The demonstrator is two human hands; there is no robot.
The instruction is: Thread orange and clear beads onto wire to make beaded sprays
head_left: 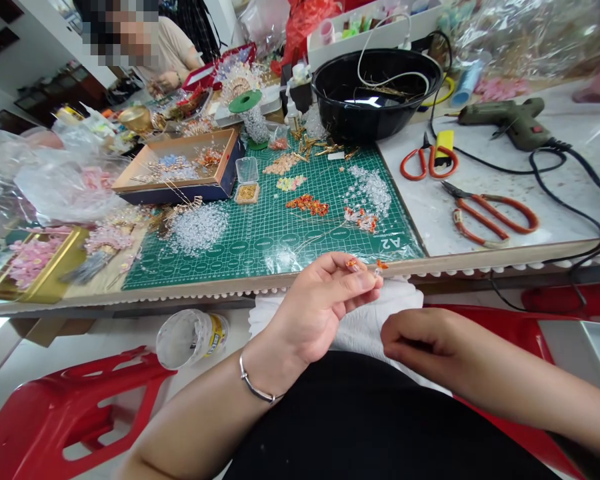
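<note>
Step in hand: probably bead assembly; left hand (325, 300) steadies a small beaded piece (381, 266).
Left fingers: thumb and forefinger pinching the piece.
Right hand (425, 340): curled at near right; cannot tell whether fingertips pinch anything.
Piece, place: just off the green mat's (250, 253) near edge, right of centre.
Piece, look: orange tips, clear beads; one cluster or two, unclear.
Next move: calls, I judge, for a steady left pinch, fine right-hand work.

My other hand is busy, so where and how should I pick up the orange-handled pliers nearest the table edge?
Probably best by both orange handles, with your right hand coming from the near right. The pliers lie flat, handles splayed toward that side, while the dark, narrow nose points away to the left.
</note>
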